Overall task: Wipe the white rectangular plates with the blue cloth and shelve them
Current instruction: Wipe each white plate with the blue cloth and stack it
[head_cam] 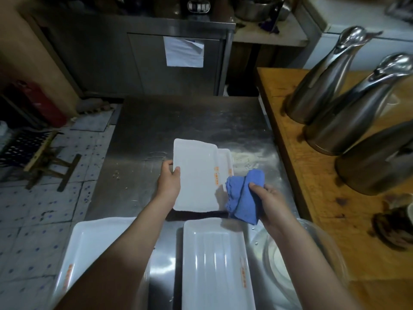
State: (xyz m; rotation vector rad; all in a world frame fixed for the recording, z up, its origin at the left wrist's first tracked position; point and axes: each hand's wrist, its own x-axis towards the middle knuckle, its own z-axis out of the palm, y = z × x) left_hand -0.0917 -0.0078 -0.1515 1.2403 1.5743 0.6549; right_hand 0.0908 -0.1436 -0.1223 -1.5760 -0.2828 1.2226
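Steel counter (178, 121) fills the middle, wet in patches, with a tiled floor on its left and a wooden table (301, 175) touching its right side. The left hand (168, 180) grips the left edge of a white plate (196, 175), thumb on top, its near end lifted over a dark shadow. A second plate (225, 159) shows from under its right side. The right hand (268, 202) clutches the bunched blue cloth (243, 195) just beside the held plate's right edge. Nearer the person lie two more plates - one at the left (93, 242), one central (214, 265) - and a glass bowl (312, 253) sits under the right forearm. Three steel jugs (357, 108) crowd the wooden table.
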